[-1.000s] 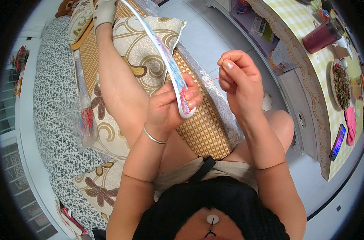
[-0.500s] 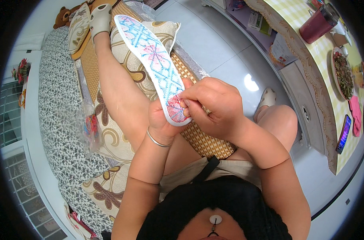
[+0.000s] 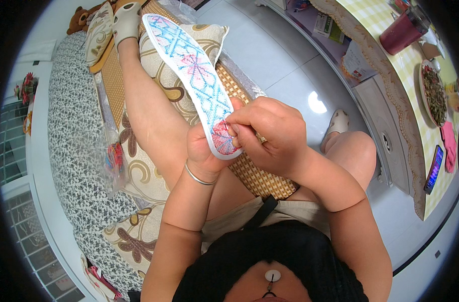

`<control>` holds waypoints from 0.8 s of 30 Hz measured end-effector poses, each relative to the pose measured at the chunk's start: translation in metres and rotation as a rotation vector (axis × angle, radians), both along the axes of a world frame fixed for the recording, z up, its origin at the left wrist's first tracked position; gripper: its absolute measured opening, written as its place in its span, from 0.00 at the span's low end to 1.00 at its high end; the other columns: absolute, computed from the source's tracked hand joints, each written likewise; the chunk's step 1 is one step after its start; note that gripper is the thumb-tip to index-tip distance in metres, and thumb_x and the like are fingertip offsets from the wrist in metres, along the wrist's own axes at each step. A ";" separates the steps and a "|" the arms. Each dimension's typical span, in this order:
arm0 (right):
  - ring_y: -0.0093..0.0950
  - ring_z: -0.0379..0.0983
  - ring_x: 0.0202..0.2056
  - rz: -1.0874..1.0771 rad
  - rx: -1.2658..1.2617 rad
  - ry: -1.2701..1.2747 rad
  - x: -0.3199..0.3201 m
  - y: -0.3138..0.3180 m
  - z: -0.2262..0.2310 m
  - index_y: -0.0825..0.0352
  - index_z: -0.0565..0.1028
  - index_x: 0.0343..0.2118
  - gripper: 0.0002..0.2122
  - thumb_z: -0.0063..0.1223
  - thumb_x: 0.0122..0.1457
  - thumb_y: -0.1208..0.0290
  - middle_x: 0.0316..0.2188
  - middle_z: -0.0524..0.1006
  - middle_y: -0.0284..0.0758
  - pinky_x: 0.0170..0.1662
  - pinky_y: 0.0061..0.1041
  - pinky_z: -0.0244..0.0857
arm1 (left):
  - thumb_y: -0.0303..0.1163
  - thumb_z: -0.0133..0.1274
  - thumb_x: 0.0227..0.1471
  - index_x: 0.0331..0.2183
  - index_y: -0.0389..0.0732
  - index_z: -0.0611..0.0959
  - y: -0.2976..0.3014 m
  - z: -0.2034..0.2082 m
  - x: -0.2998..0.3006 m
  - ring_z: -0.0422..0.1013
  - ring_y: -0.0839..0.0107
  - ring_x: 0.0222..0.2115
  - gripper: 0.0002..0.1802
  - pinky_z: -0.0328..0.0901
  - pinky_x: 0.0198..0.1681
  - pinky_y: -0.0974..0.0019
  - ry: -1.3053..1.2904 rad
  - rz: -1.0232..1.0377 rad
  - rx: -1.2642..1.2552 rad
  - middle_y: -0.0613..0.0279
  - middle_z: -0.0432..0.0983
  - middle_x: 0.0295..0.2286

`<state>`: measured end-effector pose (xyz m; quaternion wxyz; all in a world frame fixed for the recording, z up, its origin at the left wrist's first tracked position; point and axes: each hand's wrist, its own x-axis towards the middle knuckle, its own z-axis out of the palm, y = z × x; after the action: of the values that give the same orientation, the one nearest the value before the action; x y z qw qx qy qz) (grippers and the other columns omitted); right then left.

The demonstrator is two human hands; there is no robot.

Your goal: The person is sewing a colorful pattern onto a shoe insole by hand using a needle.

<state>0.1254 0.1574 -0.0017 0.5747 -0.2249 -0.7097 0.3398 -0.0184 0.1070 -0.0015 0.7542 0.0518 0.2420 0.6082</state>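
A long white-edged insole (image 3: 193, 68), cross-stitched in blue, pink and red, slants up and to the left above my lap. My left hand (image 3: 205, 143) grips its near, red-patterned end from underneath, with fingertips showing at the right edge. On top of that same end, my right hand (image 3: 270, 128) is closed in a pinch, thumb and forefinger together against the stitching. Whatever sits between those fingertips is too small to make out.
A clear bag of coloured thread (image 3: 114, 160) lies on the patterned couch cover at left. Cushions (image 3: 154, 55) rest by my outstretched leg. At right, a checked-cloth table (image 3: 398, 88) bears a maroon tumbler (image 3: 404, 32), a plate of food (image 3: 431, 95), a phone (image 3: 433, 169) and a pink cloth (image 3: 448, 143).
The insole's far end has shifted slightly up and to the left. Both hands keep nearly the same grip and place.
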 end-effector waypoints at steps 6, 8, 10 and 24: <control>0.28 0.70 0.20 0.006 0.000 0.030 -0.001 0.000 -0.002 0.66 0.77 0.27 0.07 0.55 0.44 0.83 0.19 0.73 0.35 0.23 0.23 0.63 | 0.32 0.43 0.52 0.48 0.28 0.70 0.000 0.004 0.002 0.73 0.65 0.28 0.23 0.69 0.30 0.68 0.028 0.015 -0.045 0.50 0.73 0.37; 0.28 0.70 0.20 0.002 -0.001 0.027 -0.001 0.000 -0.001 0.66 0.77 0.27 0.07 0.55 0.44 0.84 0.19 0.73 0.35 0.23 0.23 0.63 | 0.32 0.43 0.53 0.48 0.28 0.70 0.000 0.001 0.001 0.72 0.65 0.29 0.23 0.69 0.30 0.68 0.017 -0.006 -0.006 0.50 0.73 0.37; 0.28 0.70 0.20 0.000 0.002 0.019 -0.001 0.000 0.000 0.66 0.77 0.27 0.07 0.55 0.44 0.84 0.19 0.73 0.35 0.23 0.23 0.63 | 0.32 0.43 0.53 0.48 0.28 0.70 -0.001 0.001 0.000 0.72 0.66 0.28 0.23 0.69 0.30 0.69 0.041 -0.006 -0.013 0.51 0.73 0.37; 0.36 0.72 0.22 0.020 -0.044 0.001 0.000 -0.001 -0.001 0.65 0.75 0.26 0.04 0.55 0.45 0.80 0.20 0.73 0.38 0.25 0.28 0.66 | 0.34 0.44 0.53 0.47 0.29 0.71 -0.002 0.005 0.003 0.72 0.67 0.26 0.23 0.68 0.28 0.69 0.136 0.004 -0.063 0.52 0.74 0.35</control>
<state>0.1252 0.1568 -0.0023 0.5665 -0.2302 -0.7039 0.3614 -0.0154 0.1048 0.0033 0.7363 0.0688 0.3117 0.5967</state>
